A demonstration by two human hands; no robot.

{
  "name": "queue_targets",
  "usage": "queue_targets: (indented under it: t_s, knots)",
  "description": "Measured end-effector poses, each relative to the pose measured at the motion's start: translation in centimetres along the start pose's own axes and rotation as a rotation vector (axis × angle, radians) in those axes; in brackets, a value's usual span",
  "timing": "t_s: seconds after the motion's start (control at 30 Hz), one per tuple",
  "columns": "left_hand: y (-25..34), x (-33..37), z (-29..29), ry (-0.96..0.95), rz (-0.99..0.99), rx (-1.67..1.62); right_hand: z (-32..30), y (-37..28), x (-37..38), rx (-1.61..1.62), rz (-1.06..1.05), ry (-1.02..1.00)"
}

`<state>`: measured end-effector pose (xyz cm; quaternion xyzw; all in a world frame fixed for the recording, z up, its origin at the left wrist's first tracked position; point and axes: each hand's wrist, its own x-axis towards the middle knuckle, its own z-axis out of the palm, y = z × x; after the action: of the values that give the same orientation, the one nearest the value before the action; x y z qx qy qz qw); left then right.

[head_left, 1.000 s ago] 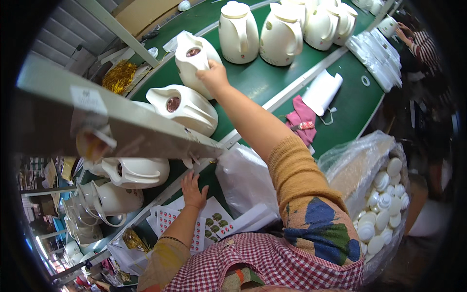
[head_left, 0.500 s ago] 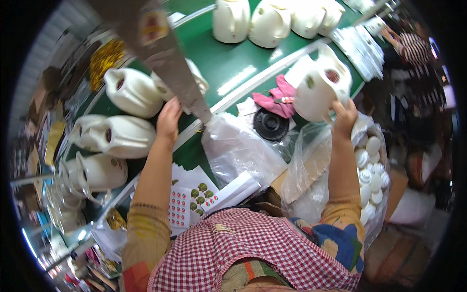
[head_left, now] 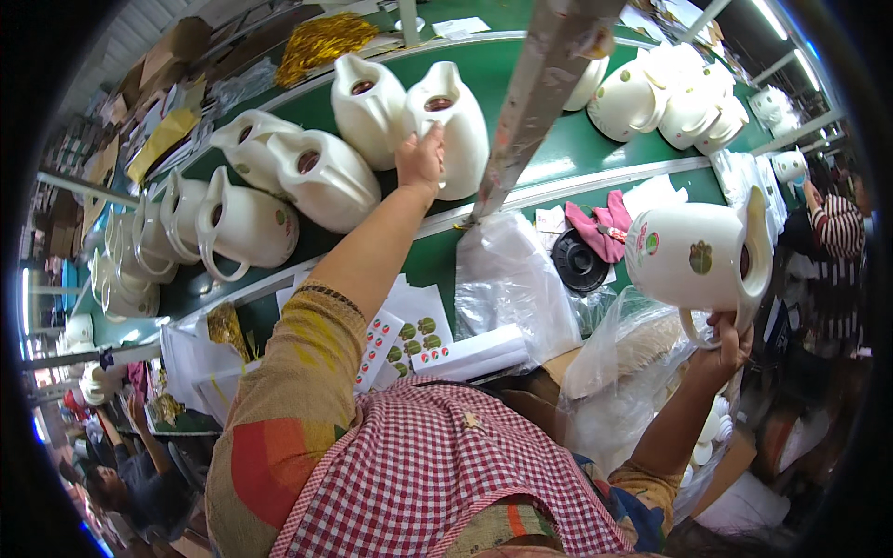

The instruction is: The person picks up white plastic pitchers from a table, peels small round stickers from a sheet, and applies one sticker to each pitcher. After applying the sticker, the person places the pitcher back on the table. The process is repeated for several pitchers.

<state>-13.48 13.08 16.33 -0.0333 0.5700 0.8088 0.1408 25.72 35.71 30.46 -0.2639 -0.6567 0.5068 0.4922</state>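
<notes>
My right hand grips the handle of a cream-white jug, held tilted on its side over the near right. A brown-green sticker and a red-green mark show on this jug's wall; its open mouth faces right. Across the green table, my left hand is closed on the handle of another lidless cream jug. A similar jug stands right beside it, touching or nearly so. More of these jugs line the table to the left.
A grey metal post rises beside the left-hand jug. Near the table edge lie a black round lid, a pink cloth, plastic bags and sticker sheets. Several jugs stand farther back. White caps fill a plastic-lined box.
My right hand has swung its jug right and turned its mouth rightward. My left hand has reached farther across and taken hold of a jug's handle. The view has shifted.
</notes>
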Motion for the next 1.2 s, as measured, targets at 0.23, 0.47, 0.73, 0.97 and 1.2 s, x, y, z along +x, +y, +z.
queue_targets:
  t_s: [0.23, 0.47, 0.73, 0.97, 1.2]
  knots:
    - [1.1, -10.8, -3.3, -0.117, 0.078, -0.164, 1.2, -4.3, -3.9, 0.278, 0.007, -0.219]
    - [5.6, -23.2, -14.5, -0.294, -0.171, -0.166, 5.8, -6.7, -7.9, 0.167, 0.164, -0.408]
    - [10.9, -30.6, -31.8, 0.118, 0.094, 0.051, 17.4, -3.7, -16.7, 0.259, 0.515, -0.73]
    - [7.6, -28.5, -38.4, 0.498, 0.313, 0.121, 30.1, 1.4, -28.3, 0.515, 0.612, -1.028]
    - [8.7, -28.4, -39.9, 0.701, 0.151, 0.284, 33.9, 2.1, -32.1, -0.137, 0.206, -1.237]
